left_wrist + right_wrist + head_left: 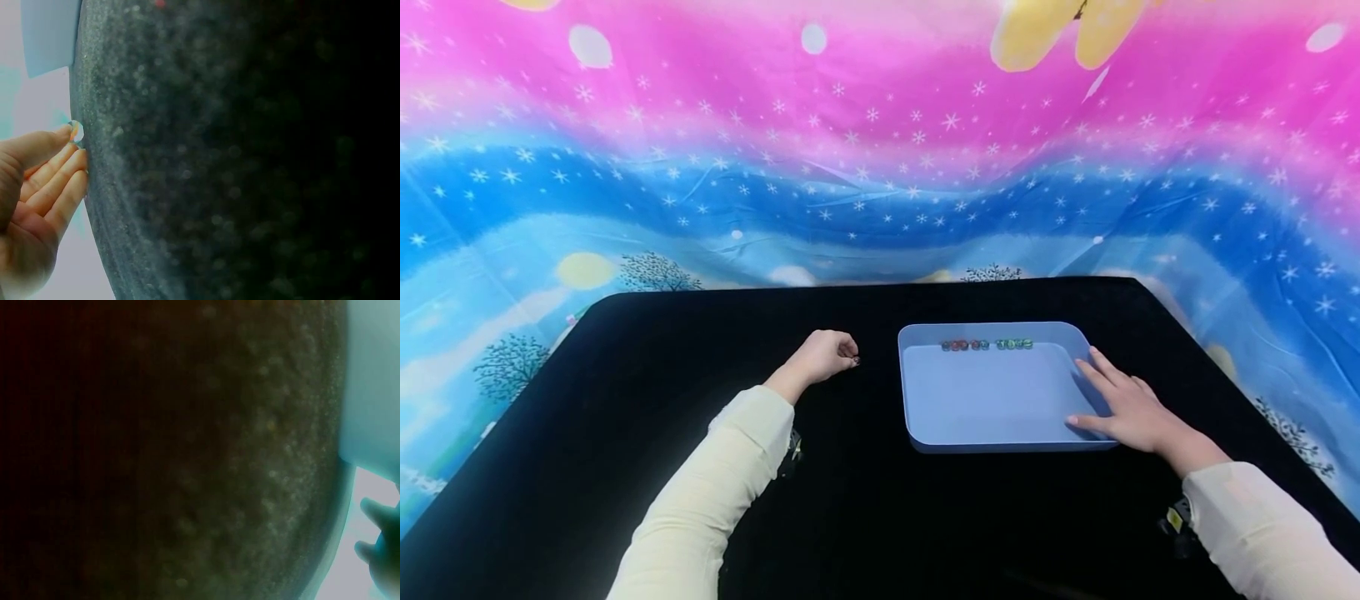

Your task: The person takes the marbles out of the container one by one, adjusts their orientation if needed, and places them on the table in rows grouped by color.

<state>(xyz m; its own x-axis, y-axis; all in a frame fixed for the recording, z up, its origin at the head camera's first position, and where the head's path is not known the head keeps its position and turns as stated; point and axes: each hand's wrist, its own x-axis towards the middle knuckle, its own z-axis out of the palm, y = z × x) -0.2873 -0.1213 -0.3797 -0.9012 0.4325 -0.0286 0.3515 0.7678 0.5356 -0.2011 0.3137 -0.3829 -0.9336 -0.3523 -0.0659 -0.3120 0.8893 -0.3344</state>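
Pinching a small, glossy, clear marble [77, 132] streaked with orange, the left hand [824, 354] holds it over the black table [587, 408], left of a shallow blue tray [985, 400] with rounded corners. Spread across the tray's right rim is the right hand [1129, 407]; inside, small reddish and green marbles [962, 345] sit along the far wall

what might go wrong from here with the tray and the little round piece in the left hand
The left hand pinches a small, round, clear glassy marble, so it might slip and roll across the black-covered table. The right hand rests on the right side of the pale blue rectangular tray; a nudge there could scatter the row of small reddish and green glassy pieces along its far side.
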